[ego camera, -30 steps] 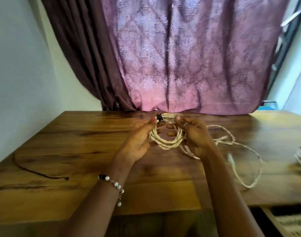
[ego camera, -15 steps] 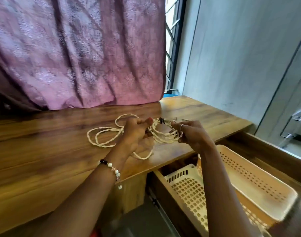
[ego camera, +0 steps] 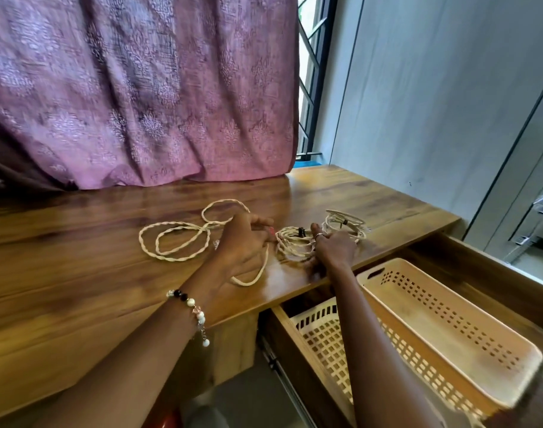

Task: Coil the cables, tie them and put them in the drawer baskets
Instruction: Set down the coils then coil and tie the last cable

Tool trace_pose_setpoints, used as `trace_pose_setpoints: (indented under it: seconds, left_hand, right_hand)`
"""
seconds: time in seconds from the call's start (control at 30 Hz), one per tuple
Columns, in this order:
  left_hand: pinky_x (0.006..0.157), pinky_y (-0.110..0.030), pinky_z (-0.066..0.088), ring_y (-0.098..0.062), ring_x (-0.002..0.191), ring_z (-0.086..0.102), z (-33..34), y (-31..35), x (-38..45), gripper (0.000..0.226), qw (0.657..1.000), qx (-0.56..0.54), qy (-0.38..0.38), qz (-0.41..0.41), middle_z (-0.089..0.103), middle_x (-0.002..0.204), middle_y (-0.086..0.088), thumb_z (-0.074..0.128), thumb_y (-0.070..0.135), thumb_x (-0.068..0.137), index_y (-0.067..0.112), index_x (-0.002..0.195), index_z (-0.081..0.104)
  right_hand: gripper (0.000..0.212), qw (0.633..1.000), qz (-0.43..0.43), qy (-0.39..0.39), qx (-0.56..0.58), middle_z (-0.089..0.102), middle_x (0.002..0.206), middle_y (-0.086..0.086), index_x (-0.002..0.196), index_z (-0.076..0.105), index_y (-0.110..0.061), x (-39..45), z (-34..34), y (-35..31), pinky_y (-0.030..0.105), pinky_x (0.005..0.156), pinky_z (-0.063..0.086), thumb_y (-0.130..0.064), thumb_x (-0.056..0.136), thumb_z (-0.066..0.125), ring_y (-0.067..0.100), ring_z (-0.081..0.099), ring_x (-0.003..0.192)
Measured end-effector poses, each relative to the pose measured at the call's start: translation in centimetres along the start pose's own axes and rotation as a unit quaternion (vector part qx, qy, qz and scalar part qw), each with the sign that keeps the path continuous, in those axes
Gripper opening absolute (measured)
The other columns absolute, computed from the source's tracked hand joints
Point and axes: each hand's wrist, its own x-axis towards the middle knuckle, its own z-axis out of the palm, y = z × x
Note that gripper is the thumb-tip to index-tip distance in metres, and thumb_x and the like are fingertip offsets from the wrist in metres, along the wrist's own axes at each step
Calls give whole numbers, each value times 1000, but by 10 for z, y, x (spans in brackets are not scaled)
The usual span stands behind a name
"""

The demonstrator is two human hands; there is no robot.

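A coiled cream cable (ego camera: 293, 243) with a black tie lies on the wooden table (ego camera: 78, 273) near its front edge. My left hand (ego camera: 242, 245) holds the coil's left rim with curled fingertips. My right hand (ego camera: 333, 248) grips the right rim, fingers over it and thumb at the lower edge. A second tied coil (ego camera: 345, 223) lies just right of it. A loose twisted cream cable (ego camera: 177, 239) sprawls to the left, and part of it runs under my left hand. Below the table an open drawer holds a tan basket (ego camera: 511, 378) and a white lattice basket (ego camera: 318, 341).
A purple curtain (ego camera: 140, 88) hangs along the table's far edge. The drawer's wooden front and sides (ego camera: 492, 273) jut out to the right below the table edge. A grey wall and a window frame stand at the right.
The view swung right, bringing the drawer and baskets into sight. Both hands carried the tied coil to the right and lowered it onto the table beside the second coil.
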Motion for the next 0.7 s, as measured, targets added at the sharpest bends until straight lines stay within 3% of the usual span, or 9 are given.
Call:
trace_pose_setpoints:
  seconds: [0.2, 0.3, 0.4, 0.57, 0.7]
  left_hand:
    - [50, -19, 53, -11, 53, 65, -17, 9, -12, 10, 992, -126, 19, 8, 68, 78, -13, 56, -7, 89, -1, 90, 64]
    - [45, -19, 50, -11, 50, 64, -26, 8, -14, 11, 986, -157, 63, 0, 71, 81, -17, 56, -3, 90, -3, 94, 66]
    - [47, -21, 50, -14, 52, 65, -36, 6, -15, 15, 981, -162, 101, 17, 73, 80, -13, 56, -1, 89, 7, 86, 69]
    - [44, -22, 45, -11, 45, 60, -61, 6, -18, 14, 972, -181, 152, 14, 72, 76, -10, 55, 1, 90, 8, 94, 66]
    - [40, -19, 42, -8, 39, 55, -99, -3, -22, 17, 968, -153, 198, 30, 71, 77, -10, 54, -1, 90, 10, 90, 66]
  right_hand:
    - [56, 998, -15, 66, 1, 69, 85, 24, 83, 68, 4, -6, 1, 0, 40, 71, 48, -51, 88, 54, 38, 65, 85]
    - [42, 994, -41, 100, 10, 70, 81, 24, 79, 69, 4, -20, -3, -8, 34, 66, 43, -35, 90, 57, 37, 66, 83]
    - [26, 986, -102, 130, 19, 71, 85, 22, 85, 72, 2, -36, -6, -26, 33, 67, 45, -18, 89, 56, 35, 66, 83]
    - [16, 971, -216, 21, 101, 73, 84, 9, 89, 73, -6, -66, 10, -57, 26, 65, 44, -16, 88, 61, 18, 65, 75]
    - [15, 941, -315, -44, 118, 63, 68, -6, 85, 73, -13, -88, 33, -85, 22, 57, 34, -23, 89, 63, 5, 53, 61]
